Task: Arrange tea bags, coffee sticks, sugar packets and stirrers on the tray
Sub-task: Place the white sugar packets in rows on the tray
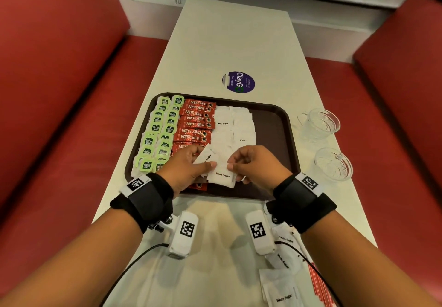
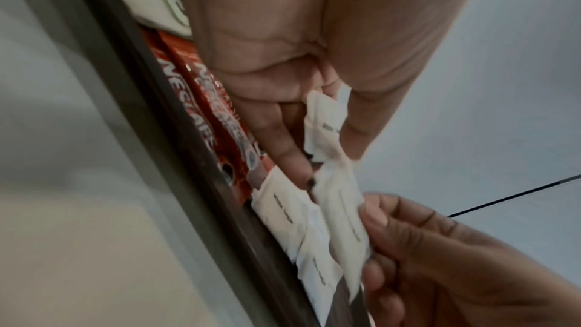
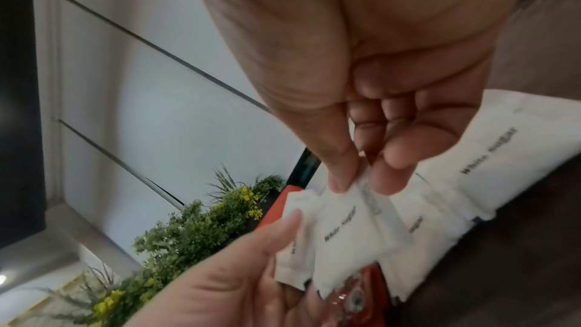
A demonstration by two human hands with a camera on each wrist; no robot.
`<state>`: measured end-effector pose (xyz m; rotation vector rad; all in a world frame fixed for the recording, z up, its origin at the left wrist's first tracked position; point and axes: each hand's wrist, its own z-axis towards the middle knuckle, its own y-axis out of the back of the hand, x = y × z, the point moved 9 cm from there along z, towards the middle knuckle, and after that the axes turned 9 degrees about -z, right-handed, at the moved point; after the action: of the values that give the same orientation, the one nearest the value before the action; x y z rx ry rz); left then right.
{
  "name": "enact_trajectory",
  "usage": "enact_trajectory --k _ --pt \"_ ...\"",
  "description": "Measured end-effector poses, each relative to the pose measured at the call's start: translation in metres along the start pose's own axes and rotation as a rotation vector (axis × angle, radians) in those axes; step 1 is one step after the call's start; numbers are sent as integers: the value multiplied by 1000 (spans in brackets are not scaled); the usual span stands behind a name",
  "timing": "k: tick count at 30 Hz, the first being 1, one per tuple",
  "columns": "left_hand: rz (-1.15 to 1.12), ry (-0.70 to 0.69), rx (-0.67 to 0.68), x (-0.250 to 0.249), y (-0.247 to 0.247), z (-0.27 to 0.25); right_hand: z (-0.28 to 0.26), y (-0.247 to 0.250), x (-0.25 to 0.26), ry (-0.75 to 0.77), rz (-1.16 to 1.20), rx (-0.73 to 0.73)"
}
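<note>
A brown tray [image 1: 284,125] holds two columns of green tea bags [image 1: 157,137], a column of red Nescafe coffee sticks [image 1: 195,125] and white sugar packets [image 1: 229,125]. Over the tray's near edge my left hand [image 1: 205,159] pinches a tilted sugar packet [image 1: 205,156] between thumb and fingers. My right hand [image 1: 232,162] pinches the corner of another sugar packet [image 1: 221,175] just beside it. The left wrist view shows the left hand [image 2: 328,156] on its packet [image 2: 325,118]. In the right wrist view thumb and forefinger of the right hand [image 3: 361,183] grip a packet [image 3: 352,228].
Two glass cups [image 1: 319,123] [image 1: 333,164] stand right of the tray. Loose sugar packets [image 1: 282,290] and red stirrers [image 1: 320,287] lie at the table's near right. A purple sticker [image 1: 238,82] sits beyond the tray. Red benches flank the narrow white table.
</note>
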<state>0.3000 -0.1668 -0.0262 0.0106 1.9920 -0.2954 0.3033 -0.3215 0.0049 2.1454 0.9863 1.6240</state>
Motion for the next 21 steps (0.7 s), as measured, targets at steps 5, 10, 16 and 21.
enact_trajectory --k 5,10,16,21 --pt "-80 13 -86 -6 21 -1 4 -7 -15 -8 -216 -16" --pt "-83 15 -94 -8 20 -3 13 -18 -10 -4 -295 -64" --pt "-87 19 -92 -8 17 -4 12 -4 -12 -69 -482 -201" --pt "-93 16 -87 -8 20 -6 7 29 -46 -285 -556 -229"
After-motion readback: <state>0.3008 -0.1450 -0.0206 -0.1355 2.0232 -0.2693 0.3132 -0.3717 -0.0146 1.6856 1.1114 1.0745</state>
